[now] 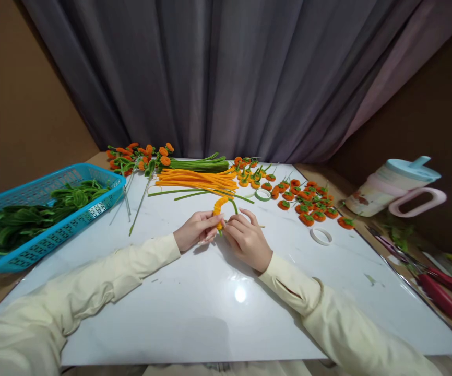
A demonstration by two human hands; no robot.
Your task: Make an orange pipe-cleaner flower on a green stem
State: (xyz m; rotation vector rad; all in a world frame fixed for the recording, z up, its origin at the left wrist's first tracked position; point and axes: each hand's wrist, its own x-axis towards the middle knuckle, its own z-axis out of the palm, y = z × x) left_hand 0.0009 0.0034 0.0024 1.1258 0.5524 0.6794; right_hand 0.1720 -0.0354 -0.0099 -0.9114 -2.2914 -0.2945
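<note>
Between thumb and fingers, my left hand (195,230) pinches a yellow-orange pipe cleaner coil (219,204), which curves upward from the fingertips. Close beside it, my right hand (248,241) has its fingers curled on a green pipe cleaner (234,206) that arches over from the coil's top. A short green end shows under the coil. The right fingertips are partly hidden behind the hand's back. Just beyond both hands lies a bundle of orange pipe cleaners (194,178), with loose green pipe cleaners (179,191) in front of it.
A blue basket (59,222) of green leaves stands left. Finished orange flowers (147,151) and a green bundle (198,165) lie at the back. Several pumpkin-like pieces (306,198), tape rolls (320,236), a cup (382,188) and red-handled pliers (441,295) are right.
</note>
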